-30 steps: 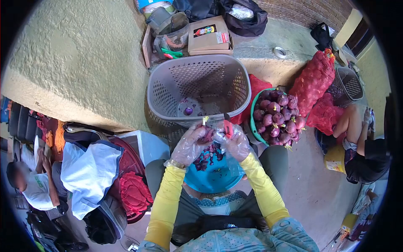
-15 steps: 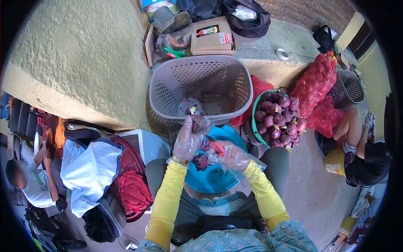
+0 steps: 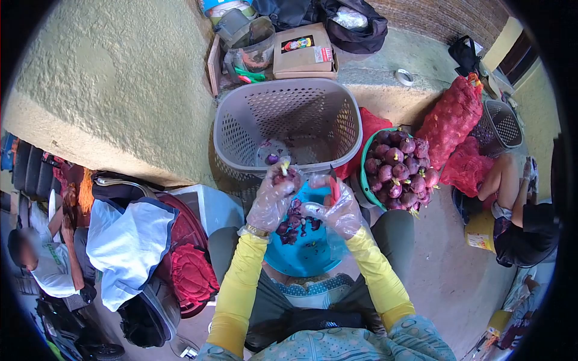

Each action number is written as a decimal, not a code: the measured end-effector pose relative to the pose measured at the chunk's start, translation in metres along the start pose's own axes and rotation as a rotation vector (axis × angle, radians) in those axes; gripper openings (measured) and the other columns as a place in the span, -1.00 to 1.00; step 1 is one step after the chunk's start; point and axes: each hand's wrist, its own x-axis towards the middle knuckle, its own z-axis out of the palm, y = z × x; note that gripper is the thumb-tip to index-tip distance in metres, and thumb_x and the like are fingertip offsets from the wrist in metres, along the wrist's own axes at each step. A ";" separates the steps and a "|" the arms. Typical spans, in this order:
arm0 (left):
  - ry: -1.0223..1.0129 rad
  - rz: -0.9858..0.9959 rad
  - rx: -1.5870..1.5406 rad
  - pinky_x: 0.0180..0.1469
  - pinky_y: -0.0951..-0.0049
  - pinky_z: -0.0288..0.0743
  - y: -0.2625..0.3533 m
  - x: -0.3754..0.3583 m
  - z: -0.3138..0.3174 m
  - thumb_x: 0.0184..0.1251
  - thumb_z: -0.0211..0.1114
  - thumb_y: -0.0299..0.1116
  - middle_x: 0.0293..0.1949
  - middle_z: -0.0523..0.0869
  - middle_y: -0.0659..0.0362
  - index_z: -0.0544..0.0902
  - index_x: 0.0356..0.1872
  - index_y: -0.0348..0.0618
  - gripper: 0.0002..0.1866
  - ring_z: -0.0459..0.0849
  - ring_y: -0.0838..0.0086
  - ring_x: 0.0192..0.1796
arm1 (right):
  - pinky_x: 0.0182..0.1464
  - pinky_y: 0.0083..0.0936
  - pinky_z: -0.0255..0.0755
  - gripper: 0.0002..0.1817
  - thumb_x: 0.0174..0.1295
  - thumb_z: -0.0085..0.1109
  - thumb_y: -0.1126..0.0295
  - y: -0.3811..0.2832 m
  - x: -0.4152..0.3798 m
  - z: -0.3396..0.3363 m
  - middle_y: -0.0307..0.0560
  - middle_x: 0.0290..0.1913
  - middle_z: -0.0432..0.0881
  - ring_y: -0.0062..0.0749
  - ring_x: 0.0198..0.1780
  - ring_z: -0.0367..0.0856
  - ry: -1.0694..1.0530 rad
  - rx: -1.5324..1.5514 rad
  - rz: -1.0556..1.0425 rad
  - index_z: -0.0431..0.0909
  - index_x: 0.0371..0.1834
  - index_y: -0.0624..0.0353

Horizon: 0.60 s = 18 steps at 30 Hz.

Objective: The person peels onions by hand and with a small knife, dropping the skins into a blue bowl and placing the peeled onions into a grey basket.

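My left hand (image 3: 269, 203), in a clear plastic glove, is closed around a purple onion (image 3: 285, 175) with a pale yellow sprout pointing up. My right hand (image 3: 342, 212), gloved the same way, grips a small red-handled knife (image 3: 334, 186). Its dark tip points up and away from me, apart from the onion. Below both hands, between my knees, sits a blue basin (image 3: 301, 263) with dark purple peels (image 3: 294, 227) in it. Just beyond my left hand is a grey perforated basket (image 3: 286, 87), with a few purple bits on its bottom.
A green tub (image 3: 363, 180) heaped with purple onions (image 3: 397, 171) stands at right, beside a full red mesh sack (image 3: 451, 117). A cardboard box (image 3: 304, 54) lies on the ledge behind the basket. One person (image 3: 54, 265) sits at left; another (image 3: 524, 222) sits at right.
My right hand has moved slightly right and away from the left hand, and the knife has turned to point upward. The left hand still holds the onion. More peels show in the basin.
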 end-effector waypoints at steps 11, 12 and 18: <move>-0.085 -0.219 0.050 0.36 0.33 0.40 -0.012 -0.007 0.005 0.49 0.27 -0.27 0.23 0.52 0.05 0.22 0.44 -0.29 -0.36 0.55 0.37 0.24 | 0.22 -0.43 0.45 -0.62 0.14 0.50 0.53 0.029 0.017 0.005 -0.14 0.04 0.62 -0.46 0.11 0.57 -0.004 0.146 -0.281 0.62 0.03 0.25; -0.085 -0.218 0.051 0.36 0.33 0.40 -0.013 -0.006 0.003 0.49 0.27 -0.27 0.23 0.52 0.05 0.22 0.44 -0.29 -0.36 0.55 0.37 0.24 | 0.19 -0.46 0.46 -0.65 0.17 0.48 0.52 0.028 0.019 0.006 -0.15 0.02 0.63 -0.49 0.09 0.57 -0.039 0.252 -0.292 0.62 0.01 0.26; -0.046 -0.242 0.061 0.32 0.27 0.46 -0.016 -0.004 -0.004 0.56 0.20 -0.18 0.24 0.55 0.10 0.32 0.41 -0.27 -0.44 0.55 0.40 0.23 | 0.01 -0.54 0.49 -0.77 0.23 0.42 0.51 0.022 0.022 -0.011 -0.21 -0.14 0.61 -0.56 -0.11 0.57 -0.054 -0.063 -0.293 0.59 -0.10 0.26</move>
